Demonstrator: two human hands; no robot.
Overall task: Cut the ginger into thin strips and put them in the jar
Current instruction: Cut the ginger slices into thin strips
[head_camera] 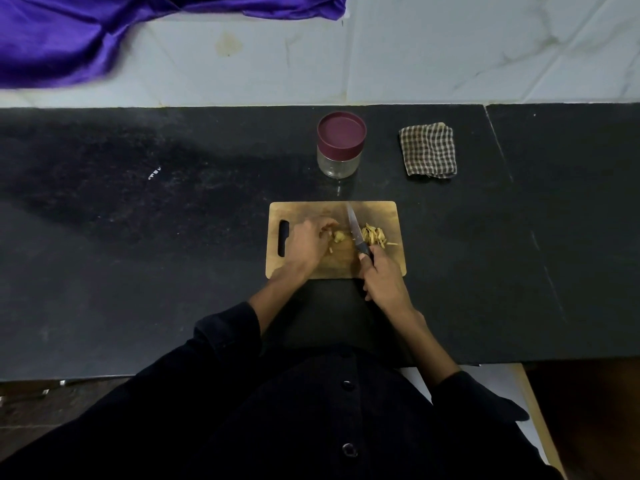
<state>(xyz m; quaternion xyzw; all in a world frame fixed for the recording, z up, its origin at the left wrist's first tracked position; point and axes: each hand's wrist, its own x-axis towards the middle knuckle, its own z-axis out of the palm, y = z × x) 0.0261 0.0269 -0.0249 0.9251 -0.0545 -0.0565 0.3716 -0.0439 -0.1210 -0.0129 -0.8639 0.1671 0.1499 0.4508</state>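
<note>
Spanning the width of the scene, a black stone countertop (138,237) carries a wooden cutting board (381,209) with its handle slot to the left. Beyond the board's far edge stands the glass jar (337,164), its maroon lid (341,130) on; a folded checked cloth (428,149) lies to its right, and purple fabric (69,36) drapes over the far ledge.

On the board, the left hand (306,242) rests with fingers curled over the uncut ginger piece (338,236), pinning it at the board's centre. The right hand (382,277) is wrapped round the dark handle of the knife (354,226), whose blade runs away from the person, tip toward the jar. The blade lies just right of the ginger piece, between it and the pile of cut ginger strips (373,234); a stray sliver (330,250) lies nearer the body.

The next cut, by judgement, turns on this: the ginger piece sits immediately left of the edge, so the blade must shift slightly leftward, toward the holding fingertips.

Contact between blade and board cannot be told. The left fingertips are blurred, and the ginger's long axis is too small to make out.
</note>
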